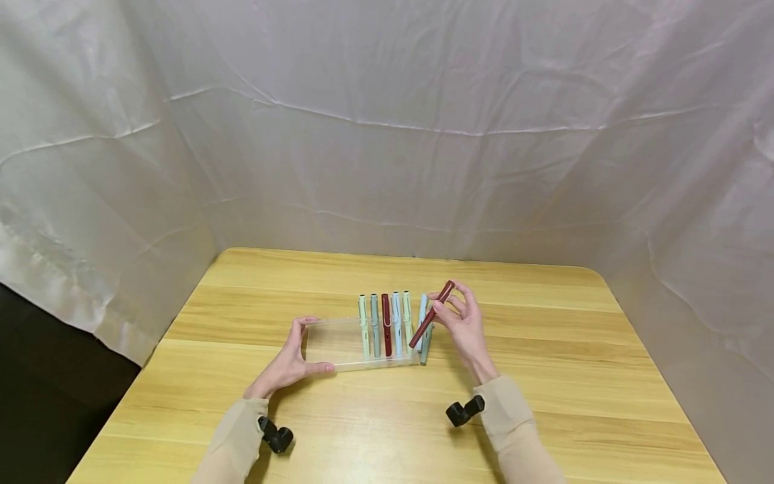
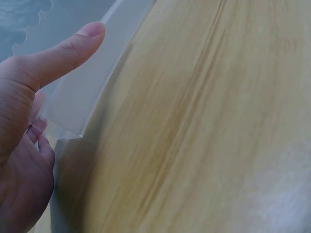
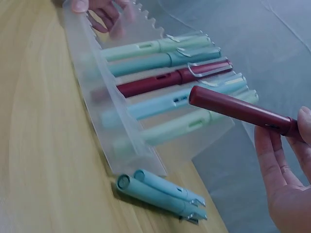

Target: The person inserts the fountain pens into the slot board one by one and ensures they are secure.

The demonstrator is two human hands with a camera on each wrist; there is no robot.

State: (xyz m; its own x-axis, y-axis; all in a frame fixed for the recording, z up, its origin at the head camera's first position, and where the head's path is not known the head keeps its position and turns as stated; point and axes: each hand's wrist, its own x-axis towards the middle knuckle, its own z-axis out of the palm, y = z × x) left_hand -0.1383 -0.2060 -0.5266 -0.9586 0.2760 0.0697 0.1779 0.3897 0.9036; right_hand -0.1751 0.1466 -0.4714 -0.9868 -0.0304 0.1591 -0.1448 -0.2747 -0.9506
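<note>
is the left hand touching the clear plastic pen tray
Touching: in the left wrist view, the left hand lays its thumb across the wall of the clear plastic pen tray.

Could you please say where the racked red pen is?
In the head view, the red pen sits in the clear rack, teal pen left, blue pen right.

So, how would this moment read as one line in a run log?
left hand: grips tray | right hand: holds red pen | in tray: five pens | beside tray: two pens
</note>
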